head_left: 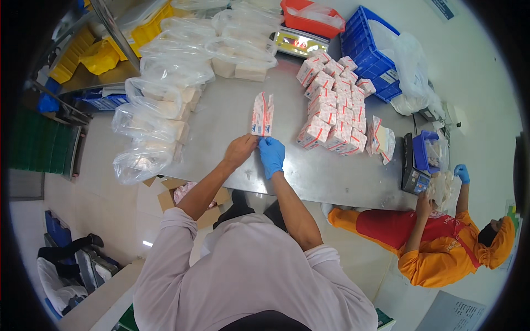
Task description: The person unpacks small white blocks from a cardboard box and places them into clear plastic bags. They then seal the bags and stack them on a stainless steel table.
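In front of me on the steel table is a slim white packet (262,114) with red and blue print. My left hand (241,150), bare, is closed with its fingertips at the packet's near edge. Beside it my right hand (272,156), in a blue glove, pinches the same edge near its right corner. The two hands almost touch, and the fingertips are partly hidden. Right of the packet stands a block of similarly printed small boxes (339,107), in several rows. Next to them lies a loose stack of flat printed wrappers (380,139).
Clear plastic bags (160,105) of pale blocks line the table's left side and back. A scale (301,42), a red tray (314,19) and a blue crate (372,49) stand behind the boxes. At right, a co-worker in orange (436,243) handles something pale beside another scale (415,171).
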`<state>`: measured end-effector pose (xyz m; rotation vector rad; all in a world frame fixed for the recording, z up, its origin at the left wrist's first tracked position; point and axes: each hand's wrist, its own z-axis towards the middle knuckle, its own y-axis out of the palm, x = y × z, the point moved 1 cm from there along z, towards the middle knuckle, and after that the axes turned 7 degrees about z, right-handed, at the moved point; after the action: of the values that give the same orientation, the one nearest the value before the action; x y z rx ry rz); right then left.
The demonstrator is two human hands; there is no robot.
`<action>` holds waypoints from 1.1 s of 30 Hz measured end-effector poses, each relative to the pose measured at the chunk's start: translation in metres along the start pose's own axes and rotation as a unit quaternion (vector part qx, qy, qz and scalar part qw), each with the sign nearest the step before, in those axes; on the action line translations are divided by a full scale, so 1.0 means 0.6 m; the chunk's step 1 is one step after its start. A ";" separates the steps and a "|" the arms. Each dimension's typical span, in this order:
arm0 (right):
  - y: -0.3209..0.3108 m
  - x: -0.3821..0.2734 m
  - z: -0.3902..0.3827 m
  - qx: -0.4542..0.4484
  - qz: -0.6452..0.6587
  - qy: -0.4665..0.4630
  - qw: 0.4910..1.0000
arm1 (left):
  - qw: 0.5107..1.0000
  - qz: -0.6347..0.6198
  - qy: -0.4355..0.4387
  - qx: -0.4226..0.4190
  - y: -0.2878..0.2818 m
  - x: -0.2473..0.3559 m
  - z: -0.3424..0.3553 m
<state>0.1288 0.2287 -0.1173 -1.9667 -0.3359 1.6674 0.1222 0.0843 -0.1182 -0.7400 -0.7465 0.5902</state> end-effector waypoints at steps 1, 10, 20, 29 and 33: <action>-0.001 0.004 0.001 -0.008 0.056 -0.001 0.998 | 1.000 -0.008 -0.004 0.011 -0.006 0.003 0.007; -0.093 -0.044 0.024 -0.212 0.257 -0.002 0.943 | 0.991 0.012 0.089 -0.102 -0.097 -0.007 0.105; -0.096 0.007 -0.021 -0.178 0.449 0.099 0.870 | 0.894 -0.253 -0.328 0.170 -0.027 -0.015 -0.025; -0.100 0.059 -0.076 -0.163 0.373 0.167 0.898 | 0.900 -0.181 -0.382 0.106 -0.066 0.039 -0.055; -0.103 0.049 -0.081 -0.196 0.349 0.171 0.900 | 0.880 -0.139 -0.443 -0.101 -0.065 0.015 -0.017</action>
<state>0.1908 0.2834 -0.1040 -2.8737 0.2238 1.6755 0.1437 0.0631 -0.0898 -0.5093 -1.7584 0.5823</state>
